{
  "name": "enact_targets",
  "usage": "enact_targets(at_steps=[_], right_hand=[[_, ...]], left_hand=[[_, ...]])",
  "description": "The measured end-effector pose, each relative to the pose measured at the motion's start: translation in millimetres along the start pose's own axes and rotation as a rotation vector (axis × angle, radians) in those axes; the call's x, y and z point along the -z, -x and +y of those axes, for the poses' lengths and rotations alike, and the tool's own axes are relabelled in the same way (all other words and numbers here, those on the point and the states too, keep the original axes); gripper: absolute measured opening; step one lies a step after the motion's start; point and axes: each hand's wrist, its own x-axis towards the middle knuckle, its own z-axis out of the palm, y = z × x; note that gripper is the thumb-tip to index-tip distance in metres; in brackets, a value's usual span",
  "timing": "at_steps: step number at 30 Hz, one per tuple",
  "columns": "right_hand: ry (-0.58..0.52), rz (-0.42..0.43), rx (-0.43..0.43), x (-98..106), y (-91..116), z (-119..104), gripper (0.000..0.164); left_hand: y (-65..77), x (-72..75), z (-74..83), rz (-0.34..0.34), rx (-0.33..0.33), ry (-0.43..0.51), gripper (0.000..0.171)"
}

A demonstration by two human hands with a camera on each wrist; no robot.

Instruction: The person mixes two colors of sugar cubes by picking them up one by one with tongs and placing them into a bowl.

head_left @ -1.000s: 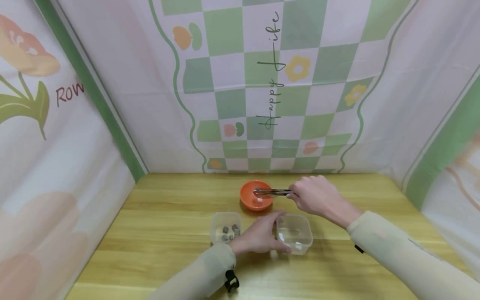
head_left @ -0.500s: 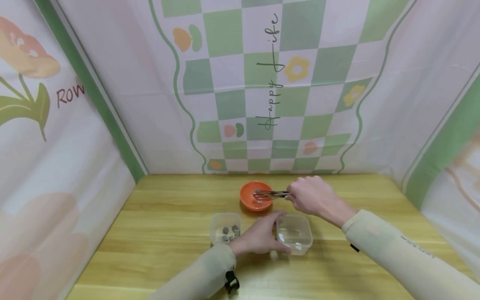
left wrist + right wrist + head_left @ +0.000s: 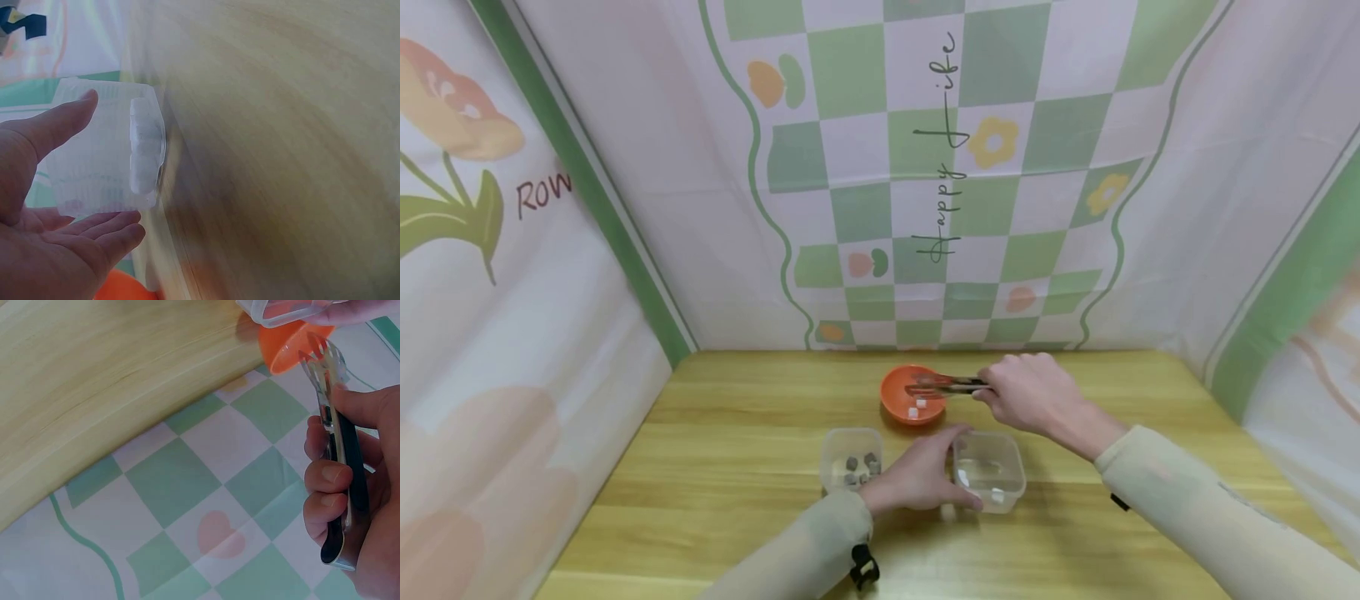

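Silver tongs [image 3: 951, 384], slim, dark along the handles, gripped in the right hand [image 3: 1033, 393], their pronged end over the orange bowl [image 3: 892, 400] mid-frame; the left hand [image 3: 920, 475] clasps a clear tub [image 3: 1013, 477] just below! The worktop [image 3: 722, 508] edge runs close behind the bowl, wood stretching wide either side.

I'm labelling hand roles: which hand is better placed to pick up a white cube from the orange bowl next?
Right, I'd judge: the right hand holds the tongs, which reach over the orange bowl near two white cubes. The left hand is occupied, holding the clear container.
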Motion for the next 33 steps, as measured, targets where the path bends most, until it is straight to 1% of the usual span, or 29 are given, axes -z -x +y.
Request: enact_targets(at_steps=[6,9,13,18,21,26,33], right_hand=[[-0.034,0.024,-0.041,11,10,1,0.035],[-0.047,0.023,-0.06,14,17,2,0.033],[-0.062,0.024,-0.07,19,26,3,0.029],[-0.069,0.039,-0.074,24,38,1,0.033],[-0.084,0.051,-0.077,25,45,-2,0.033],[-0.106,0.073,-0.085,27,56,-5,0.026],[-0.12,0.062,-0.148,35,69,-7,0.03]], left_hand=[[-0.6,-1.0,0.1,0.005,0.007,0.001,0.104],[-0.7,-1.0,0.1,0.001,0.012,0.003,0.104],[-0.5,-0.4,0.7,-0.001,0.011,-0.001,0.104],[-0.2,-0.2,1.4,-0.004,0.015,-0.008,0.105],[0.1,-0.1,1.4,-0.003,0.011,-0.016,0.105],[0.4,0.0,2.0,0.002,0.005,-0.016,0.107],[0.5,-0.8,3.6,0.004,0.023,-0.019,0.109]])
